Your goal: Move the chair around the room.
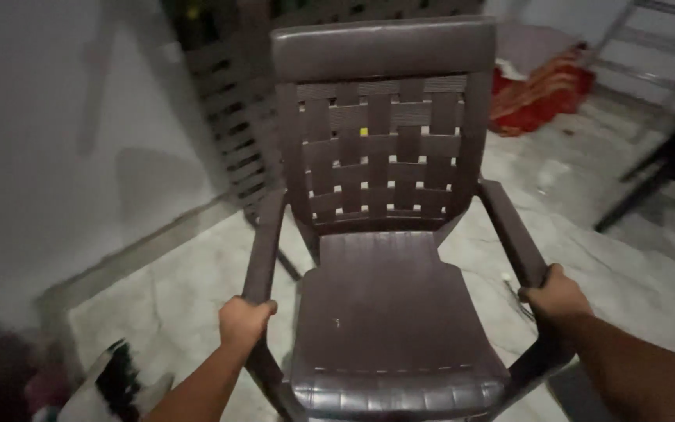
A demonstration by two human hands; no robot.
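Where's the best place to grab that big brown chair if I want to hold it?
Probably the two armrests, from the seat's front, one hand on each. They stick forward like long thin bars a hand can wrap around, and they sit on either side of the chair, so it stays balanced. The left hand and right hand grip it there.

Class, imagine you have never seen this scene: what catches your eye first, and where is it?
A dark brown plastic chair with a woven-pattern back fills the middle, and the left hand and right hand each grip one of its armrests. Behind it, a red and orange cloth lies bunched on the pale marble floor at upper right.
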